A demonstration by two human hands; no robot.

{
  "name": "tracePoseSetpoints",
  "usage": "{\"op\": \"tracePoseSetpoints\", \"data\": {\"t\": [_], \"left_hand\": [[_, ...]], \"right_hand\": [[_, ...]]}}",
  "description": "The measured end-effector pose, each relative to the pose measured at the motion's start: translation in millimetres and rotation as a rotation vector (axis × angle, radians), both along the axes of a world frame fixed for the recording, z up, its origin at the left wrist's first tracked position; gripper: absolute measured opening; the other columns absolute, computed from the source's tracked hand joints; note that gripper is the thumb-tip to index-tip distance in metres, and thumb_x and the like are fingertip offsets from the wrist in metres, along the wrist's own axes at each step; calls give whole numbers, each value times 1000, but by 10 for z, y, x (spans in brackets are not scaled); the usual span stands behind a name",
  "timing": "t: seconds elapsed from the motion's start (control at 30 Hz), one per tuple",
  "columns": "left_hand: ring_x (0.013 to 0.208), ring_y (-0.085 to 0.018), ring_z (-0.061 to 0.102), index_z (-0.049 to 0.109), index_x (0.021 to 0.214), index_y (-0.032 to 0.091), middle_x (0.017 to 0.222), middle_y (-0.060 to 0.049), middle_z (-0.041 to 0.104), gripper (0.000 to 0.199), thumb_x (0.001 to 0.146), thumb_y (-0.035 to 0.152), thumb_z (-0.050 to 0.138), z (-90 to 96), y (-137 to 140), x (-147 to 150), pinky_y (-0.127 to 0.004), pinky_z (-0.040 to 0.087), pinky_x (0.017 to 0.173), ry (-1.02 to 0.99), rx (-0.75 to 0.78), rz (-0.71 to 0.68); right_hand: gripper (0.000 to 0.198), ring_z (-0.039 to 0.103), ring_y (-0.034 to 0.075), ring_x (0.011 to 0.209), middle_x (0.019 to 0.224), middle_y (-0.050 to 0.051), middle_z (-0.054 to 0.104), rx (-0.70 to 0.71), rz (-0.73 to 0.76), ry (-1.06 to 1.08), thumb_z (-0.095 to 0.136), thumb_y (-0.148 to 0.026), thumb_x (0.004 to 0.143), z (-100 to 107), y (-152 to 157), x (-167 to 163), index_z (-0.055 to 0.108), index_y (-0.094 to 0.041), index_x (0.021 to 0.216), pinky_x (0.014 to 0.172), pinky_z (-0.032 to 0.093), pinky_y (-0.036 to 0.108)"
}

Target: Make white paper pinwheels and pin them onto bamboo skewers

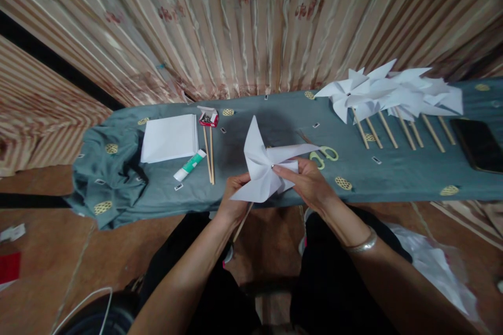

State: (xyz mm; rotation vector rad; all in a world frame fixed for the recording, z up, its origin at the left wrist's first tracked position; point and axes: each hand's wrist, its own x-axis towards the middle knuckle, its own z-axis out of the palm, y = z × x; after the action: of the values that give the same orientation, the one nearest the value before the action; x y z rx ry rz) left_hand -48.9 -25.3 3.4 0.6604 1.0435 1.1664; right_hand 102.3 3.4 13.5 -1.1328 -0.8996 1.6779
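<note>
Between my hands, above the table's front edge, is a white paper pinwheel (257,170) with a pin at its middle. A thin wooden stick (243,222) slants down from behind it. My left hand (236,193) is closed at the pinwheel's lower left, its fingertips hidden behind the paper. On the other side my right hand (308,180) grips the paper, with the thumb pressed by the pin. Scissors with pale green handles (324,157) lie just beyond my right hand, their blades partly covered by a paper blade.
Left on the cloth-covered table (255,104) are a paper stack (170,138), a glue stick (190,165), two wooden sticks (209,154) and a small red box of pins (208,116). Several finished pinwheels (393,89) lie at the right, beside a black phone (477,144). Curtains (267,26) hang behind.
</note>
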Motion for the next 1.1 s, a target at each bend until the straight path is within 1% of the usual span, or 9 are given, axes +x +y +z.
{"op": "tracePoseSetpoints", "data": {"t": [0.2,0.47,0.7,0.9,1.0,1.1], "left_hand": [[75,-27,72,79,72,16,68,-7,75,32,49,36,90,-37,-2,10,-36,58,72,-3,-8,12],[68,-23,70,79,70,15,67,-6,75,32,48,35,90,-46,13,28,-34,58,70,6,-16,47],[83,-29,71,78,70,15,72,-8,76,30,51,36,88,-51,-7,14,-37,58,74,32,5,33],[80,-28,72,78,68,16,68,-6,75,32,47,37,90,-41,25,38,-36,58,72,33,-36,56],[80,-29,72,77,66,15,66,-7,74,34,43,36,91,-31,45,73,-38,58,75,-18,-65,81],[82,-29,72,76,65,15,67,-8,75,33,43,34,91,-48,46,90,-39,57,79,-65,-63,97]], "right_hand": [[33,62,14,62,73,1,73,-28,-2,15,87,-40,56,-38,2,-14,74,-18,77,64,48,29],[35,59,13,59,70,0,71,-17,-14,32,87,-41,56,-79,3,-28,72,-19,78,61,46,28],[34,60,14,61,71,1,71,4,18,3,85,-44,60,-96,0,-4,71,-18,78,63,48,30],[35,62,15,64,73,1,72,-5,-11,17,86,-42,58,-89,9,-29,72,-19,79,64,50,30],[35,63,15,64,74,1,73,-5,-19,35,86,-42,58,-78,18,-34,73,-19,81,65,50,30],[36,63,15,62,73,1,73,-7,-15,12,86,-43,59,-74,21,-28,73,-18,81,63,50,30]]}}
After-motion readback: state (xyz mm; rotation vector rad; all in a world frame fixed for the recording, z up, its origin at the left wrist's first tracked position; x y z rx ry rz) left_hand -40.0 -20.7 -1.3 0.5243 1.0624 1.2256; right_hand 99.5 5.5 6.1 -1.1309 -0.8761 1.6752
